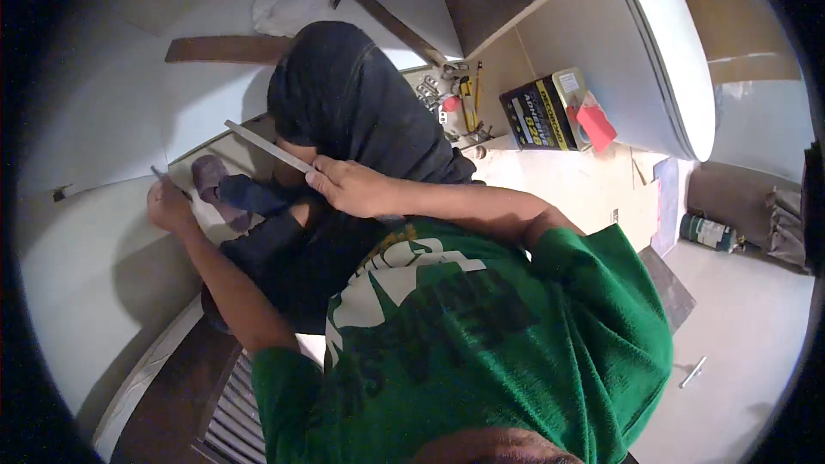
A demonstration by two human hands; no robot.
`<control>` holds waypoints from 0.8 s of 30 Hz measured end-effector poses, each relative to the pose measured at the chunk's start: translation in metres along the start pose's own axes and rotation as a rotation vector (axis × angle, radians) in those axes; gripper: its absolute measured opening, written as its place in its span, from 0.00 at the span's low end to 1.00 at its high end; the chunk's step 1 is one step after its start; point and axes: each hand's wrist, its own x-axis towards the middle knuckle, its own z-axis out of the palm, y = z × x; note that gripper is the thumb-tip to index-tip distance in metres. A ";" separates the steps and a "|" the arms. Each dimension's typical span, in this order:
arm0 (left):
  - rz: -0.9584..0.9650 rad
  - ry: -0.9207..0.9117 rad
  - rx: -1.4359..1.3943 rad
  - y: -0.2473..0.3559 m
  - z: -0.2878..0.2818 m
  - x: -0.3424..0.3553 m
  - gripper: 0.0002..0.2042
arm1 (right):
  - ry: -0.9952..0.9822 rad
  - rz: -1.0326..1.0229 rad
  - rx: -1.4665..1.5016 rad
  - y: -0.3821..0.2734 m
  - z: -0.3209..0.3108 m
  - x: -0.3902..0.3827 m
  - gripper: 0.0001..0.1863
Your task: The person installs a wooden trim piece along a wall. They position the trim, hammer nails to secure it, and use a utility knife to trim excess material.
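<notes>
My right hand (354, 190) is closed round one end of a thin, flat, pale strip (262, 144). The strip slants up and left, its far end in front of my bent knee in dark trousers (344, 77). Lower left, next to the pale panel, my left hand (170, 206) has its fingers pinched together. A slim dark stick-like piece (158, 173) pokes up from them; its kind is too small to make out. The strip and my left hand are apart. Below the strip is my foot in a purplish shoe (210, 177).
A claw hammer (391, 21) and a brown wooden board (225, 49) lie beyond my knee, near a crumpled white cloth (292, 10). To the right are loose metal fittings (430, 90), a black-and-yellow container (540, 113) and a green canister (709, 230). A slatted piece (234, 408) is lower left.
</notes>
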 end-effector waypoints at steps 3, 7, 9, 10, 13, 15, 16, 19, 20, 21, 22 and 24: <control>0.210 -0.150 0.052 -0.026 0.008 0.015 0.16 | -0.147 -0.268 -0.098 -0.004 0.004 0.000 0.18; 0.181 -0.506 0.068 -0.009 0.000 -0.017 0.14 | -0.410 -0.248 0.044 -0.030 0.011 -0.028 0.16; 0.188 -0.609 0.195 -0.001 0.006 -0.032 0.14 | -0.506 -0.312 0.093 -0.033 0.010 -0.042 0.17; 0.200 -0.656 0.239 0.004 0.011 -0.039 0.14 | -0.606 -0.290 0.107 -0.032 0.012 -0.049 0.17; 0.201 -0.753 0.309 -0.002 0.017 -0.058 0.13 | -0.645 -0.544 0.220 -0.009 0.033 -0.061 0.16; 0.172 -0.764 0.339 -0.017 0.000 -0.068 0.13 | -0.612 -0.693 0.268 -0.009 0.032 -0.065 0.16; 0.160 -0.770 0.357 -0.022 -0.006 -0.069 0.13 | -0.592 -0.745 0.278 -0.014 0.030 -0.065 0.15; 0.185 -0.777 0.395 -0.012 -0.005 -0.072 0.12 | -0.575 -0.491 0.324 -0.026 0.007 -0.072 0.15; 0.187 -0.778 0.407 -0.010 -0.008 -0.075 0.12 | -0.552 -0.551 0.335 -0.024 0.009 -0.076 0.15; 0.184 -0.773 0.420 -0.008 -0.009 -0.075 0.12 | -0.562 -0.611 0.349 -0.022 0.011 -0.078 0.15; 0.189 -0.776 0.435 -0.004 -0.008 -0.075 0.12 | -0.567 -0.664 0.372 -0.019 0.014 -0.082 0.14; 0.196 -0.770 0.463 0.006 -0.011 -0.072 0.12 | -0.549 -0.814 0.406 -0.010 0.024 -0.082 0.14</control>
